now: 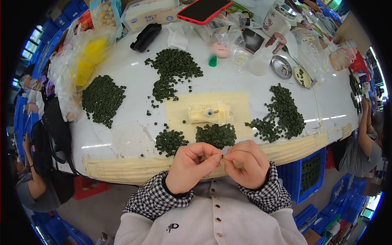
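Observation:
My left hand [192, 165] and my right hand [248, 163] meet at the table's near edge, fingertips pinched together. Between them shows a tiny dark piece [222, 157], mostly covered by the fingers; its exact kind is too small to make out. Just beyond the hands lies a pile of small dark green ring-like parts [216, 136], with another small pile [170, 141] to its left. Behind these, a block wrapped in cream tape [197, 114] carries a small metal fitting with a short brownish pin [210, 113], standing on a taped patch [179, 104].
More green parts lie heaped at the far middle [175, 65], left [103, 100] and right [286, 110]. A red-cased phone [204, 10], black tray [146, 36], white mug [277, 20] and round tins [281, 67] crowd the back. Blue crates [306, 177] stand below right; other people sit at both sides.

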`<state>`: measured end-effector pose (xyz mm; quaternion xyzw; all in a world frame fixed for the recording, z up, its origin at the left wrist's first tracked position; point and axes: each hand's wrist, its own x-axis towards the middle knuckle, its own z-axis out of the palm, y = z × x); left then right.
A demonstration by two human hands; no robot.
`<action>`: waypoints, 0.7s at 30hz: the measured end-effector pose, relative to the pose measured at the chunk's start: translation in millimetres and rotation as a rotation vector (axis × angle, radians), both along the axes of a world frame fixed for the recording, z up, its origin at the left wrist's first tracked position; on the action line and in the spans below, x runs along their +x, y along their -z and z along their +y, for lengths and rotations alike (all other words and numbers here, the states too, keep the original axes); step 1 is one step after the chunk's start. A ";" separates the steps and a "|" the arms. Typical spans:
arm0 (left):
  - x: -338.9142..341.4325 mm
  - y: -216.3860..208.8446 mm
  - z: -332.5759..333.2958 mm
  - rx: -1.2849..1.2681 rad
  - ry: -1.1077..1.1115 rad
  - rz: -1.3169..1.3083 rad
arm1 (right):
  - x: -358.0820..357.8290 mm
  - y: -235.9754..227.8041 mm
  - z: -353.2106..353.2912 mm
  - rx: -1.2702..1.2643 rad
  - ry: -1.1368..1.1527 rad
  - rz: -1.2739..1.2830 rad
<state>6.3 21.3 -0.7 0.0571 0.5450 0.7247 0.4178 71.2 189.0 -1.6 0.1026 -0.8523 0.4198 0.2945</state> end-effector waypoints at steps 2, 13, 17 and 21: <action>1.1 -0.7 -0.2 -0.036 -0.011 0.108 | -0.8 1.1 0.4 -0.058 0.035 -0.058; -8.5 0.8 -3.6 -0.098 -0.106 0.324 | 3.2 7.0 11.7 -0.183 0.049 -0.257; -9.4 -4.3 -2.2 0.028 -0.125 0.228 | 6.5 2.1 4.1 -0.698 -0.015 -0.500; -10.3 -2.5 -8.4 0.132 -0.086 -0.015 | 5.7 -2.0 2.5 -0.995 -0.133 -0.595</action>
